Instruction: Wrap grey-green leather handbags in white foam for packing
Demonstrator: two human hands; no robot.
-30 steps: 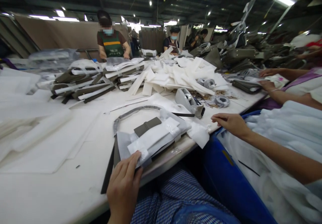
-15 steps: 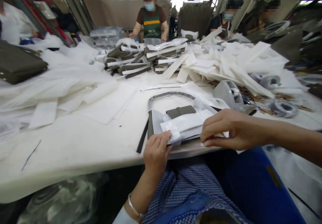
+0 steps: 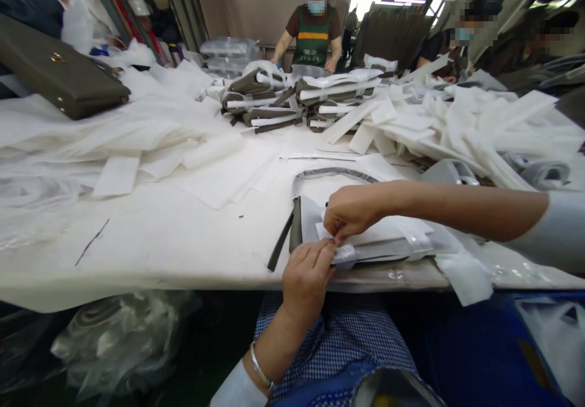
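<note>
Room: factory hall under strip lights, with four other people beyond the worktop, one of them in a green apron [image 3: 314, 32].
Worktop: one long white worktop [image 3: 173, 242] spans the whole width.
Far left: one olive-green leather purse with a brass stud [image 3: 59, 72] lies on heaped white foam sheets [image 3: 114, 133]. One crumpled clear plastic bag [image 3: 119, 346] sits under the near edge.
Centre back: one heap of olive strap bundles banded in white [image 3: 274, 99], too overlapped to count.
Left hand: the left hand [image 3: 307, 276], with one silver bangle [image 3: 260, 367] on its wrist, has its fingers curled. It pinches the near left corner of the white foam-wrapped olive panel [image 3: 393, 236], which lies at the worktop's near edge.
Right hand: the right hand [image 3: 350, 212] has its fingertips closed on that same corner from above, meeting the left fingertips.
Hidden: the right forearm crosses the panel's middle. One grey curved strap [image 3: 333, 174] arcs behind it, both ends out of sight.
Right: one sprawling pile of white foam strips [image 3: 457, 120], uncountable, and one grey tape dispenser [image 3: 450, 172], half covered by the forearm.
</note>
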